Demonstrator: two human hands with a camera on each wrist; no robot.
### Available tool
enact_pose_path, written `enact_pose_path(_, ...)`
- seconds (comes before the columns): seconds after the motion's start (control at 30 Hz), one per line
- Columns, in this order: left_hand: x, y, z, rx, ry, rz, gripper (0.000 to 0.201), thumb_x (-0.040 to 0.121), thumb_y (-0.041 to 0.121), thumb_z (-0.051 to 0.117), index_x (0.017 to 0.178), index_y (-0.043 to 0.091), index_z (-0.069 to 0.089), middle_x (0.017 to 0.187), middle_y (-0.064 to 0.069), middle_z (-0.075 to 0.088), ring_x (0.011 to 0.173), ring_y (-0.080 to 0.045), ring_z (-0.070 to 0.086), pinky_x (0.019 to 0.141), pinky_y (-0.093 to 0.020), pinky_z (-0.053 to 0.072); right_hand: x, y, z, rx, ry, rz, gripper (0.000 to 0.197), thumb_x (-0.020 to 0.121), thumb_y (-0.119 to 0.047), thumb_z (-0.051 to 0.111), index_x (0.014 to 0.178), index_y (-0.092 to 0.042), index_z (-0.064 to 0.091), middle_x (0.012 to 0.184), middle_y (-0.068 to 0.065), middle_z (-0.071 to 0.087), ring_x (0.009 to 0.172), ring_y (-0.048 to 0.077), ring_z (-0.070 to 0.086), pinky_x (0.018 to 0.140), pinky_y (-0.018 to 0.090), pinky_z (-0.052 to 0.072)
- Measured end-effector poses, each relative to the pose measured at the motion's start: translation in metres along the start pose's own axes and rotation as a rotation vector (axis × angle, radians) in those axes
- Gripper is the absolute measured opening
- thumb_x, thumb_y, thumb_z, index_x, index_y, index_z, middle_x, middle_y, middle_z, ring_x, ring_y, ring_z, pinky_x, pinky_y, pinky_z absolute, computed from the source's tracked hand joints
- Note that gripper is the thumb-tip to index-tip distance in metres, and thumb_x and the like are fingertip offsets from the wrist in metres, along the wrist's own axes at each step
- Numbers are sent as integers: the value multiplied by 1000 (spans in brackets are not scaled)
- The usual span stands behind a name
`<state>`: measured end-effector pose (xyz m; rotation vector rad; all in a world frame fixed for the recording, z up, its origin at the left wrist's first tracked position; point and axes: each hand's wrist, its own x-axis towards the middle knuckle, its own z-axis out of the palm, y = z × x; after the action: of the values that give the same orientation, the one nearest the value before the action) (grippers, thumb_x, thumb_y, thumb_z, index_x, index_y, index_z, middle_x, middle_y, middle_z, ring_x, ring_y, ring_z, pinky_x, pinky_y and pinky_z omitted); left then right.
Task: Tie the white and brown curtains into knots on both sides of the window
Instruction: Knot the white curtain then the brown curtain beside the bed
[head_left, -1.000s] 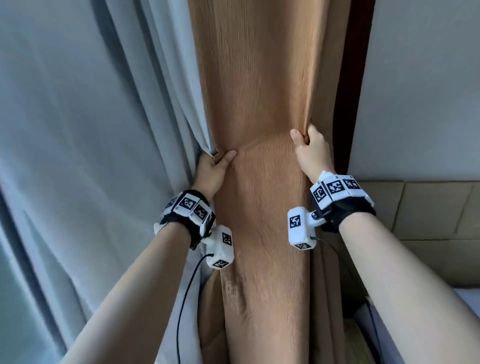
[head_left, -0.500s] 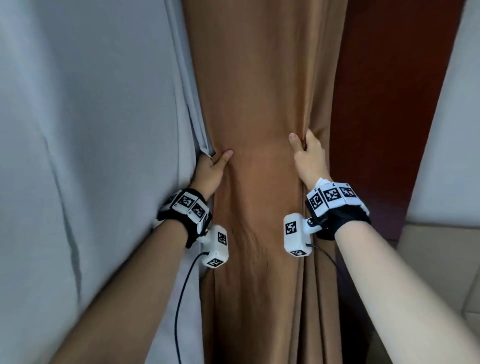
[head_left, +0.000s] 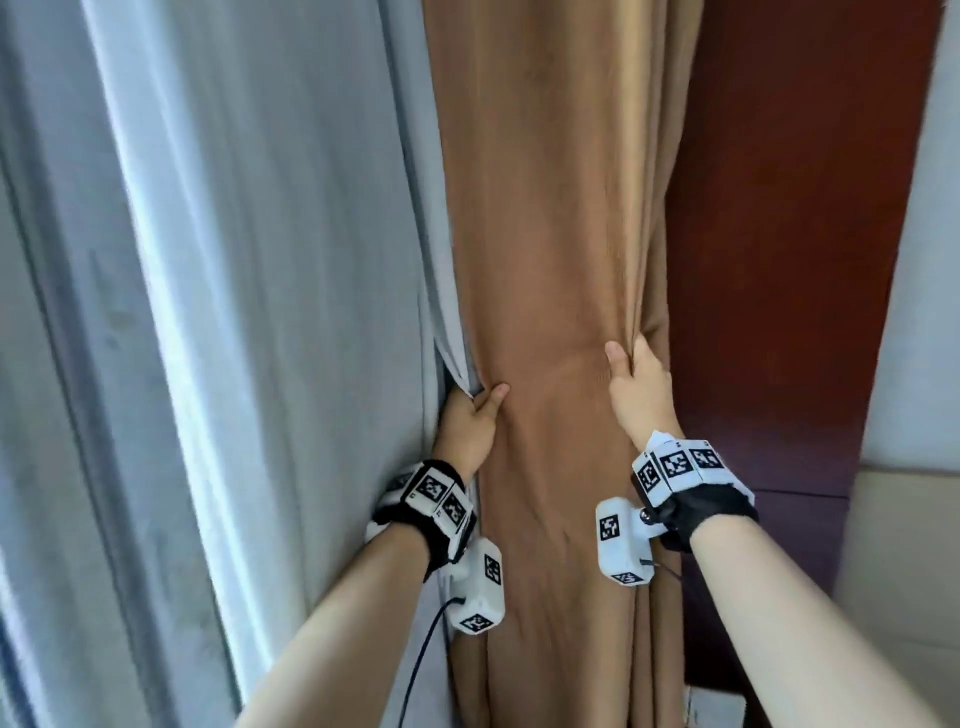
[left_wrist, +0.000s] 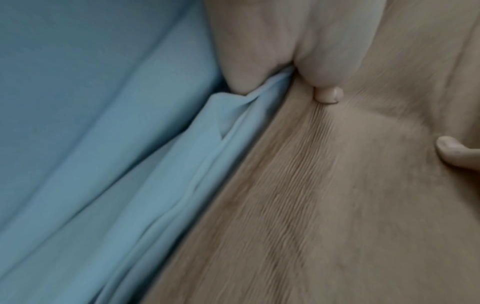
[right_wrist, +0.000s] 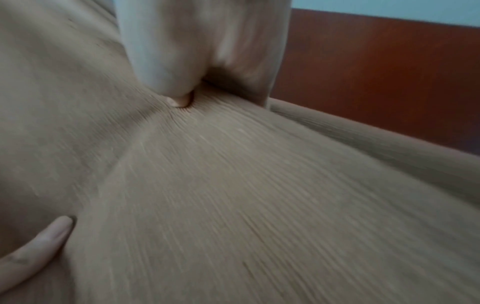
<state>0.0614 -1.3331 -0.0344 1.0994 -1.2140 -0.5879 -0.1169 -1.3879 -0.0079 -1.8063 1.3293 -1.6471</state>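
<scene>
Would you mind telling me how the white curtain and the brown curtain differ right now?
The white curtain is pale grey-white and spreads in broad folds; the brown curtain is tan and bunched into a narrower column. Only the left hand has white fabric in its grip, while both it and the right hand grip the brown curtain, at opposite edges. Both curtains hang side by side, not yet knotted.
</scene>
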Motion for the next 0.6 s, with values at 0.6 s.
enact_pose_path(0.6, -320, 18, -120, -61, -185, -4, 55, 99, 28, 49, 149, 17, 26, 151, 2, 38, 137, -7, 37, 115, -37, 31, -359, -165, -31, -306, -23, -239, 91, 79, -49, 63, 146, -41, 2, 153, 13, 14, 133, 35, 37, 100, 51, 44)
